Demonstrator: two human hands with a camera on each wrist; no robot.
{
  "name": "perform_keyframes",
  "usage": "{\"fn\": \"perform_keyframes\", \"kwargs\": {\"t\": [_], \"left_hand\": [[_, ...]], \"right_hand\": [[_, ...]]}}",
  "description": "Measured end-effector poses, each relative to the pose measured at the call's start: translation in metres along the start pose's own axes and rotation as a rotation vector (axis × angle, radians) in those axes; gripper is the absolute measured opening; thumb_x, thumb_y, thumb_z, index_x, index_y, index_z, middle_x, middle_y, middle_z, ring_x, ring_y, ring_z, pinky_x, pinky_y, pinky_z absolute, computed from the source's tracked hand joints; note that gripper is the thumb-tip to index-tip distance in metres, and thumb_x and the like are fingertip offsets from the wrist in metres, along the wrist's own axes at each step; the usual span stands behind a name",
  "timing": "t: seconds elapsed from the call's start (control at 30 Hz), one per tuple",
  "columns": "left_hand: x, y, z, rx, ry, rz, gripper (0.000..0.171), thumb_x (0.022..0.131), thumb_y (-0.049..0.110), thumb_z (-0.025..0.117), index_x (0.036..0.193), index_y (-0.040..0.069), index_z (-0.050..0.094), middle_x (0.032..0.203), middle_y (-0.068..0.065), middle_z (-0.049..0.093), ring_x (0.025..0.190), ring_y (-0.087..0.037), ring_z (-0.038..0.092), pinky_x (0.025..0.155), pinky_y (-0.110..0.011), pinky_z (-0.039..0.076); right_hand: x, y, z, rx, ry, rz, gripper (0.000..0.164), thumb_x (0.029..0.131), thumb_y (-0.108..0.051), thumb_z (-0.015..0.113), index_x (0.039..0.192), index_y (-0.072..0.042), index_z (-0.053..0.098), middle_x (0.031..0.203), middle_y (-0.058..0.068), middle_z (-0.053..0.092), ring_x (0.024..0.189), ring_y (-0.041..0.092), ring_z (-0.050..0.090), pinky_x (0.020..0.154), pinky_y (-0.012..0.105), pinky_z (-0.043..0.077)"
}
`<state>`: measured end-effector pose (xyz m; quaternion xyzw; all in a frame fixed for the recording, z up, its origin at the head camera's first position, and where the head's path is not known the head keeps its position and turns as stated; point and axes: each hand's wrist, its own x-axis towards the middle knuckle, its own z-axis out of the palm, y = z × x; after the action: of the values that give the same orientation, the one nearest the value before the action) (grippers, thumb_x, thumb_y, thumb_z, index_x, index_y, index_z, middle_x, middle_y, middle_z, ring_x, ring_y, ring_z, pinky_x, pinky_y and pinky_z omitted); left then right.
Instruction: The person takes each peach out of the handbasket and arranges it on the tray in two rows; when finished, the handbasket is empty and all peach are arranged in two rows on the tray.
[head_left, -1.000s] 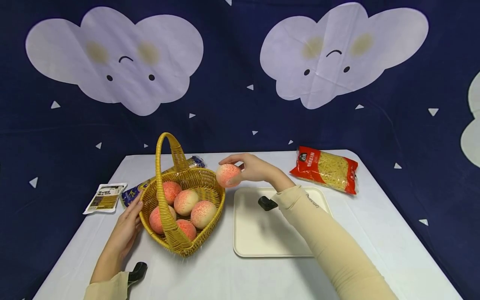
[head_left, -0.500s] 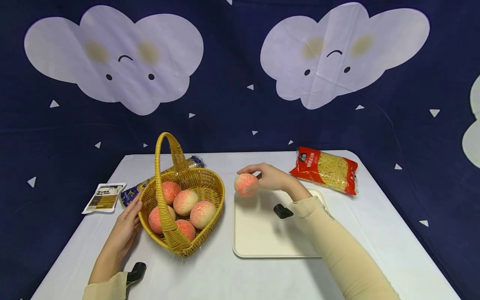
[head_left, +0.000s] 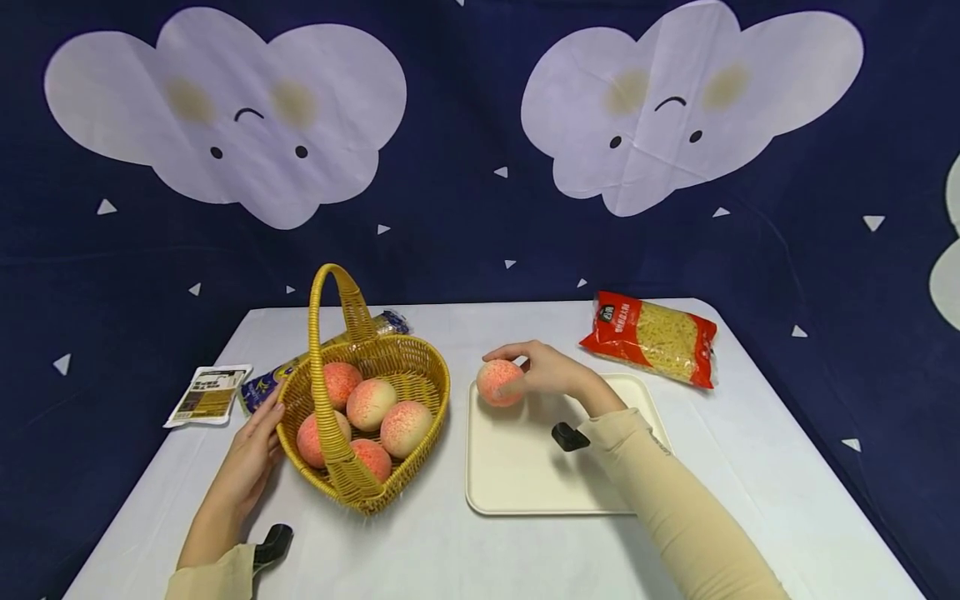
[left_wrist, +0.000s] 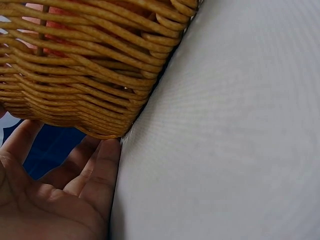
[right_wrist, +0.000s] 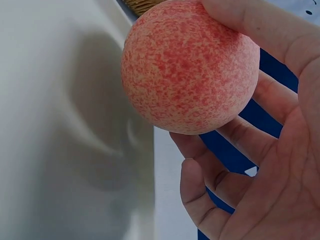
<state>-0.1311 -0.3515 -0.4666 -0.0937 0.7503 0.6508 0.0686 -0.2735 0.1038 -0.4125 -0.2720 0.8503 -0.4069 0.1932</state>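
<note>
The right hand (head_left: pixel 551 372) grips one peach (head_left: pixel 500 383) between thumb and curled fingers over the far left corner of the cream tray (head_left: pixel 525 471); contact with the tray cannot be confirmed. The left hand (head_left: pixel 246 458) steadies the wicker basket (head_left: pixel 411 468) from the left, its fingers extended against the weave without closing round it. Progress, as judged: one peach is out of the basket but not yet released, and five peaches (head_left: pixel 406 429) remain inside.

hands (head_left: pixel 255 450) bare | sleeves (head_left: pixel 682 500) beige | wrist pieces (head_left: pixel 570 437) black, rounded
</note>
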Motion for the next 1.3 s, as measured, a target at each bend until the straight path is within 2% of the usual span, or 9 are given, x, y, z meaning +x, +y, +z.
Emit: {"fn": "perform_keyframes", "kwargs": {"t": [0.37, 0.63, 0.73, 0.8, 0.93, 1.13, 1.3], "left_hand": [[-0.001, 0.001, 0.001, 0.02, 0.005, 0.008, 0.067, 0.113, 0.061, 0.034, 0.172, 0.044, 0.004, 0.182, -0.013, 0.002, 0.166, -0.044, 0.015, 0.131, -0.063, 0.013], [0.0, 0.001, 0.001, 0.029, 0.008, 0.007, 0.066, 0.114, 0.06, 0.033, 0.172, 0.045, 0.004, 0.182, -0.014, 0.003, 0.165, -0.044, 0.016, 0.131, -0.06, 0.017], [0.0, 0.001, 0.001, 0.038, 0.007, 0.005, 0.066, 0.114, 0.059, 0.033, 0.172, 0.044, 0.004, 0.182, -0.014, 0.003, 0.165, -0.043, 0.017, 0.131, -0.053, 0.021], [0.0, 0.0, 0.0, 0.038, 0.007, 0.004, 0.066, 0.115, 0.058, 0.033, 0.172, 0.044, 0.004, 0.182, -0.013, 0.003, 0.165, -0.043, 0.018, 0.13, -0.043, 0.028], [0.001, -0.001, -0.001, 0.041, 0.011, -0.003, 0.065, 0.115, 0.057, 0.033, 0.172, 0.043, 0.004, 0.182, -0.013, 0.005, 0.164, -0.042, 0.02, 0.117, -0.021, 0.04], [0.001, -0.001, -0.001, 0.033, 0.014, 0.002, 0.066, 0.115, 0.055, 0.033, 0.173, 0.041, 0.004, 0.182, -0.014, 0.005, 0.164, -0.042, 0.02, 0.109, -0.014, 0.043], [0.001, -0.002, 0.0, 0.026, 0.019, 0.014, 0.066, 0.116, 0.054, 0.034, 0.173, 0.038, 0.005, 0.182, -0.016, 0.007, 0.162, -0.035, 0.025, 0.093, -0.004, 0.044]], "right_hand": [[-0.002, 0.008, 0.007, -0.014, 0.018, -0.002, 0.065, 0.082, -0.023, 0.089, 0.143, -0.01, 0.069, 0.133, 0.008, 0.076, 0.092, 0.017, 0.068, 0.087, 0.03, 0.054], [-0.001, 0.014, 0.011, 0.003, 0.008, 0.001, 0.063, 0.087, -0.021, 0.086, 0.146, -0.009, 0.067, 0.138, 0.012, 0.072, 0.094, 0.018, 0.068, 0.085, 0.029, 0.054], [0.0, 0.015, 0.011, 0.017, 0.003, -0.005, 0.063, 0.089, -0.019, 0.085, 0.147, -0.007, 0.064, 0.139, 0.015, 0.07, 0.099, 0.02, 0.069, 0.087, 0.029, 0.054], [0.0, 0.015, 0.012, 0.026, -0.002, -0.006, 0.064, 0.09, -0.019, 0.084, 0.149, -0.006, 0.062, 0.139, 0.016, 0.07, 0.103, 0.022, 0.068, 0.089, 0.03, 0.054], [-0.001, 0.015, 0.012, 0.027, -0.006, -0.001, 0.066, 0.091, -0.019, 0.084, 0.151, -0.007, 0.06, 0.138, 0.018, 0.07, 0.111, 0.026, 0.067, 0.092, 0.032, 0.054], [-0.001, 0.016, 0.012, 0.012, -0.005, 0.015, 0.071, 0.09, -0.02, 0.085, 0.154, -0.01, 0.057, 0.134, 0.017, 0.072, 0.117, 0.028, 0.066, 0.096, 0.037, 0.053], [-0.001, 0.019, 0.012, 0.02, -0.005, 0.026, 0.071, 0.089, -0.022, 0.085, 0.154, -0.014, 0.058, 0.134, 0.015, 0.071, 0.12, 0.029, 0.064, 0.099, 0.039, 0.052]]}}
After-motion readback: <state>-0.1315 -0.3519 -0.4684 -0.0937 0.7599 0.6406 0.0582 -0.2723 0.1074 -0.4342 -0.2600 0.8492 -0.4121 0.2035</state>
